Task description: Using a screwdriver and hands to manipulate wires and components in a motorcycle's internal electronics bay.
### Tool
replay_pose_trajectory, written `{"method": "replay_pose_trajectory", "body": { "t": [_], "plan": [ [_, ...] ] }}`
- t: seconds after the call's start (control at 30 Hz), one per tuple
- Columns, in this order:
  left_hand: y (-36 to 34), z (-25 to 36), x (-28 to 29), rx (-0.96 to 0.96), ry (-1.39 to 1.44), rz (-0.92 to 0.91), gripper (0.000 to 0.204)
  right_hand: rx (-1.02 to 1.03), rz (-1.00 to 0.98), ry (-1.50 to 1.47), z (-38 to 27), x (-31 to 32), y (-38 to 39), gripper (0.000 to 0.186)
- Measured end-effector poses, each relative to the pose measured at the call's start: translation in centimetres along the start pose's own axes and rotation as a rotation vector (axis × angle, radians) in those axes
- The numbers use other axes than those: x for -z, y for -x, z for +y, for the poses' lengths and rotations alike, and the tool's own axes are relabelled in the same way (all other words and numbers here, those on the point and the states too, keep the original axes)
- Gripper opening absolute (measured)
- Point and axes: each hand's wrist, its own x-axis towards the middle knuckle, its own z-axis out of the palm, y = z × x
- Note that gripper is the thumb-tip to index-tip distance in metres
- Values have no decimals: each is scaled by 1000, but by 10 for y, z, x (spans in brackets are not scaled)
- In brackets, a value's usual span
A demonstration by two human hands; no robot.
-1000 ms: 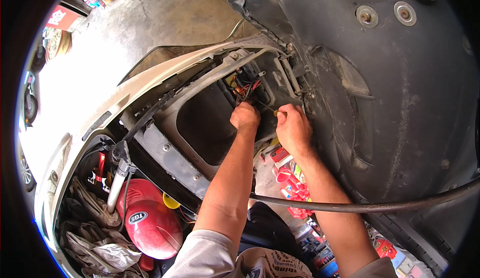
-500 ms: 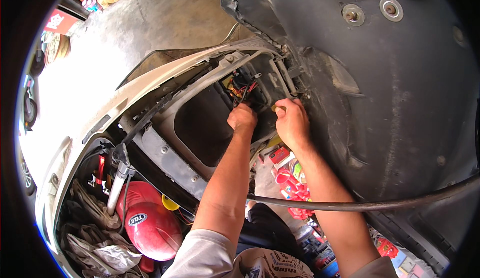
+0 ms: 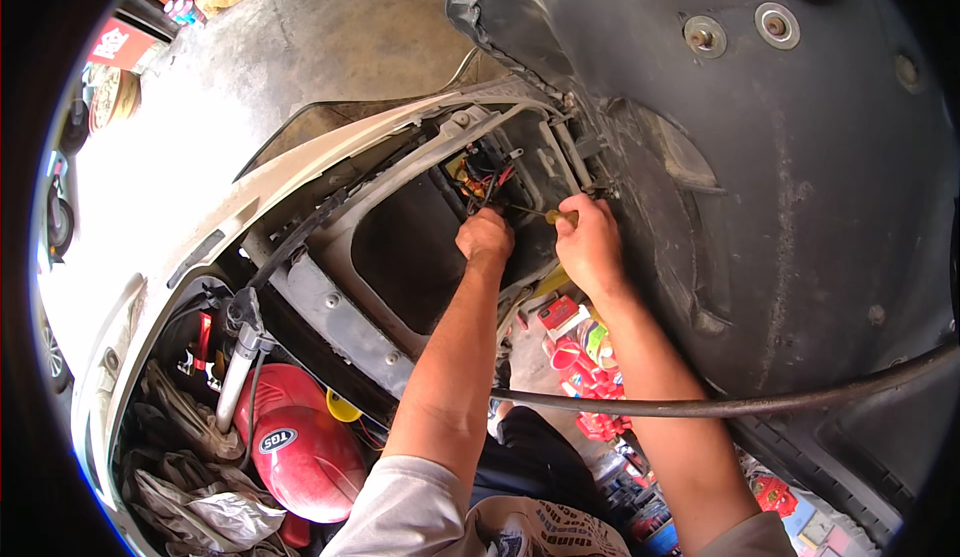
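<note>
My right hand point(image 3: 590, 245) is closed around the yellowish handle of a screwdriver point(image 3: 562, 218). Its thin shaft points left, into the compartment under the raised scooter seat. Close by, my left hand point(image 3: 486, 235) is closed at the edge of the battery recess, below the red and black wires point(image 3: 503, 173). Whatever its fingers pinch is hidden beneath the hand, and so is the screwdriver's tip. A wire end with a metal ring terminal point(image 3: 517, 154) sticks up among the wires.
The black seat underside point(image 3: 800, 207) stands tilted up at the right. A dark storage well point(image 3: 405, 257) lies left of my hands. A red helmet point(image 3: 300, 447) and crumpled cloths point(image 3: 200, 507) fill the lower left. A dark bar point(image 3: 740, 408) crosses over my right forearm.
My right hand has shifted slightly to the right, and more of the screwdriver's handle and shaft shows. My left hand stays in about the same place.
</note>
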Motion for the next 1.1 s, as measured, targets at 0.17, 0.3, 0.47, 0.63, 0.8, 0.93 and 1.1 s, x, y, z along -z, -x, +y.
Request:
{"method": "replay_pose_trajectory", "body": {
  "t": [0.17,0.3,0.47,0.63,0.8,0.93,1.1],
  "plan": [
    [-3,-10,-3,-59,-18,30,28,-288,-165,91,-9,7,-10,17],
    [0,-3,0,-41,-8,12,29,76,22,2,0,0,-4,16],
    [-4,-4,-4,-4,-23,19,31,-108,-84,39,-6,2,-3,17],
    [-19,-16,-18,-87,-5,64,33,-153,-80,-18,-2,-1,-1,16],
    [-10,-2,-11,-44,97,16,35,-77,-19,-8,3,-1,1,16],
    [-18,-18,-24,-75,23,84,31,44,-23,-23,3,-3,0,20],
    [-9,-12,-18,-200,53,96,28,-214,-160,50,0,2,-6,24]
  ]
}}
